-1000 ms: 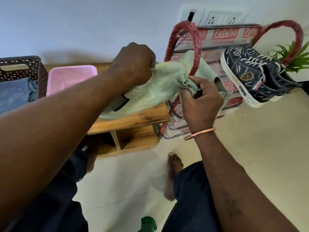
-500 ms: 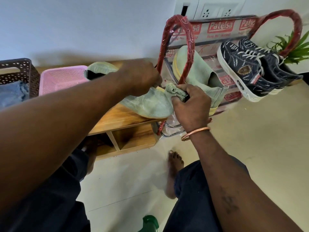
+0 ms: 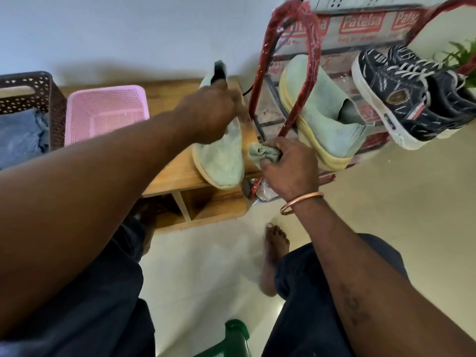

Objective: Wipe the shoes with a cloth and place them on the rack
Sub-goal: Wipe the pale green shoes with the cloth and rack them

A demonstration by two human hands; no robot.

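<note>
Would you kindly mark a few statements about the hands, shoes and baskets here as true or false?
1. The right hand grips a bunched cloth. True.
2. The left hand holds a dark sneaker. False: it holds a pale green shoe over the wooden bench.
3. Another green shoe sits on the rack. True.
4. The blue fabric lies in the pink basket. False: it lies in the brown basket, beside the pink basket.
</note>
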